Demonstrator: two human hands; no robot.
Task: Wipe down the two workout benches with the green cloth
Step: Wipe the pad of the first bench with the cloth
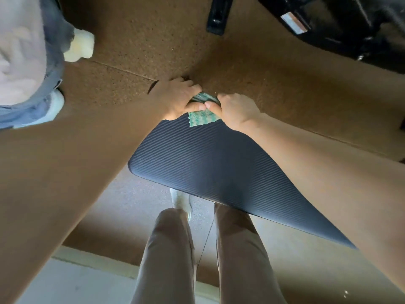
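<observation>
A black ribbed bench pad [206, 159] stretches away from me, between my two forearms. At its far end lies the green cloth [201, 119], bunched up, with one corner spread flat on the pad. My left hand [177, 97] grips the cloth from the left with its fingers curled over the pad's end. From the right, my right hand [236, 110] grips the same cloth, thumb pressed on it. The far part of the cloth is hidden under my fingers.
Brown speckled rubber floor [153, 40] surrounds the bench. A black metal frame of other equipment [328, 23] stands at the top right. Another person's legs and white shoes [79, 47] are at the top left. My own legs [171, 249] stand below the pad.
</observation>
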